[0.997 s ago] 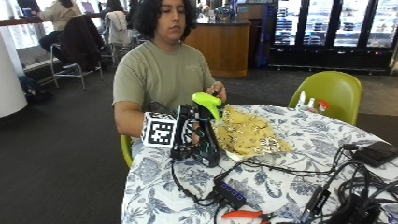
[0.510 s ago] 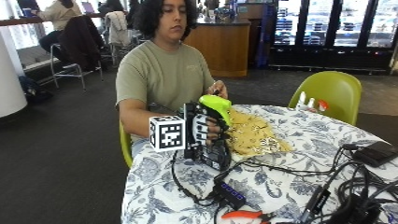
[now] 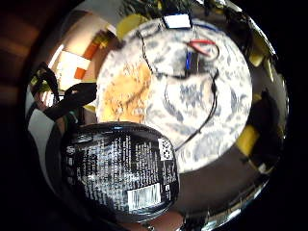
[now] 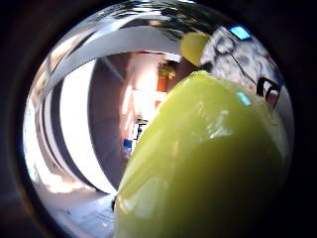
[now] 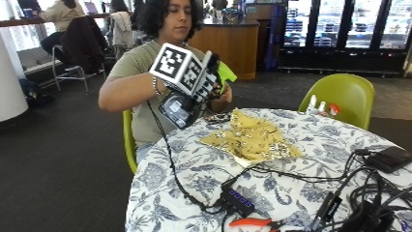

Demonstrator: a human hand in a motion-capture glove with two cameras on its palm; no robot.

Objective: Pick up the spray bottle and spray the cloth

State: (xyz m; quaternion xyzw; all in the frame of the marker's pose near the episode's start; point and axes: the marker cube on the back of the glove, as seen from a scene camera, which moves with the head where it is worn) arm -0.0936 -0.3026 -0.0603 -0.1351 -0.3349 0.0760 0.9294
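In the outside view my gloved right hand grips the spray bottle and holds it tilted in the air above the near-left edge of the table. Its black body points down and outward, and its yellow-green sprayer head is up by the person's chest. The yellow patterned cloth lies crumpled on the table, below and to the right of the bottle. The labelled black bottle body fills much of the little finger side palm view, with the cloth beyond it. The sprayer head fills the thumb side view.
The round table has a blue floral tablecloth. Black cables and a USB hub lie across its front, a black box sits at the right, and red-handled pliers at the front edge. A green chair stands behind.
My right hand has lifted the spray bottle from just above the table to chest height. The bottle has tilted so that its base swings outward.
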